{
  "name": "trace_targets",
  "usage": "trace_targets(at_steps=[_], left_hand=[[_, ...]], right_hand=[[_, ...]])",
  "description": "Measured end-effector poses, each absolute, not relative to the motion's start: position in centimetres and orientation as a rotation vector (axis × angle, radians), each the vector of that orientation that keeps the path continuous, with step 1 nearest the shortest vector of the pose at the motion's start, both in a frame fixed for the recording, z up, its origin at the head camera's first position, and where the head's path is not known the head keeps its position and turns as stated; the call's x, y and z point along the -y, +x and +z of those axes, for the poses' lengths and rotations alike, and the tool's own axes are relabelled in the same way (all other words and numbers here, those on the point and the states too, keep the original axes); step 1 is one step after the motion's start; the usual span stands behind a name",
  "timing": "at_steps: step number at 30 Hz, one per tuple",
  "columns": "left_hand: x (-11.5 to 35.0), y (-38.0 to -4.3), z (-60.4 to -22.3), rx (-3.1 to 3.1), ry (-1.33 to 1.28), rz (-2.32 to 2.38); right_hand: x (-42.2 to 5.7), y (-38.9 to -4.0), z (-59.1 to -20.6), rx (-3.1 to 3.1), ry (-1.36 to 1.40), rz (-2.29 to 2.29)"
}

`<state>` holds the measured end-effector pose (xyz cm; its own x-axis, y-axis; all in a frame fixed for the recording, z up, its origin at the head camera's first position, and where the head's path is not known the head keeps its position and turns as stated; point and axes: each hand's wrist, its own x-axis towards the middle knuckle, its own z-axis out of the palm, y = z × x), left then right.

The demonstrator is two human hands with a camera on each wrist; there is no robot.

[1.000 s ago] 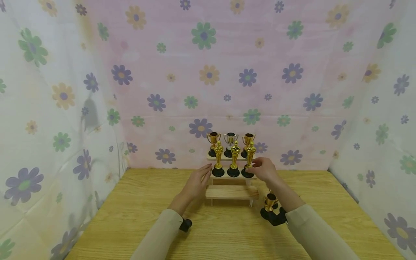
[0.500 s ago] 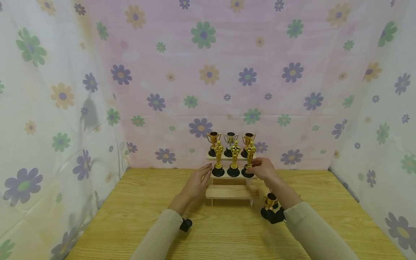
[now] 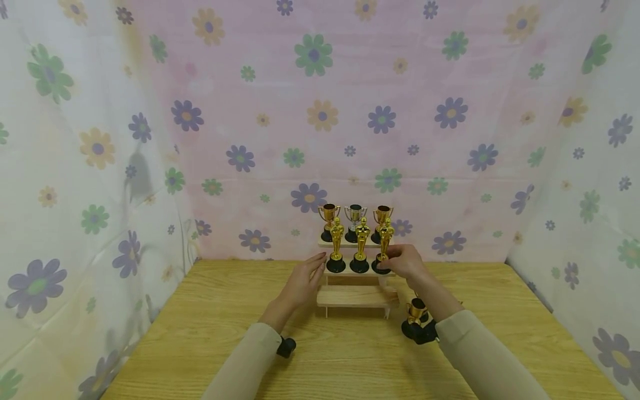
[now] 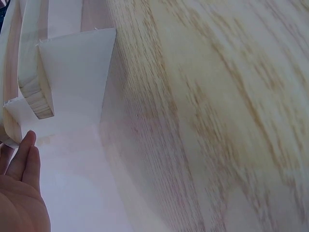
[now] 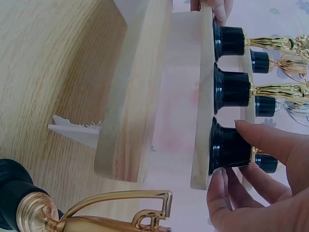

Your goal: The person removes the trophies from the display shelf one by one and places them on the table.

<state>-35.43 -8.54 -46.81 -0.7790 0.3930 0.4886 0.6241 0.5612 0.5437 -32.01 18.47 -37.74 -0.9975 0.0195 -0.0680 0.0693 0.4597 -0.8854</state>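
In the head view a wooden three-step display stand (image 3: pixel 357 296) bears trophies on its upper two steps. Three gold figurine trophies with black bases line the middle step. My right hand (image 3: pixel 407 262) pinches the base of the rightmost figurine trophy (image 3: pixel 385 236). The right wrist view shows its black base (image 5: pixel 227 145) on the step, thumb on one side and fingers on the other. My left hand (image 3: pixel 301 282) is at the step's left end, fingers extended; the left wrist view shows the fingertips (image 4: pixel 30 140) right at the board's end.
On the top step stand a gold cup (image 3: pixel 328 214), a silver cup (image 3: pixel 355 214) and another gold cup (image 3: pixel 383 214). A gold cup trophy (image 3: pixel 416 311) stands on the wooden table (image 3: pixel 225 311) under my right forearm. Flowered cloth (image 3: pixel 270 139) surrounds the table.
My right thumb has slid slightly lower on the figurine's base, and the right wrist has shifted a little left. The left hand and the other trophies have stayed put.
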Motion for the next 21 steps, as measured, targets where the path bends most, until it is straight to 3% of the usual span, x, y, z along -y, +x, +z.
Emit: trace_targets(at_steps=[21], left_hand=[[8.66, -35.44, -46.97, 2.486, -0.846, -1.062]], right_hand=[[-19.12, -31.79, -37.9, -2.895, -0.069, -1.396]])
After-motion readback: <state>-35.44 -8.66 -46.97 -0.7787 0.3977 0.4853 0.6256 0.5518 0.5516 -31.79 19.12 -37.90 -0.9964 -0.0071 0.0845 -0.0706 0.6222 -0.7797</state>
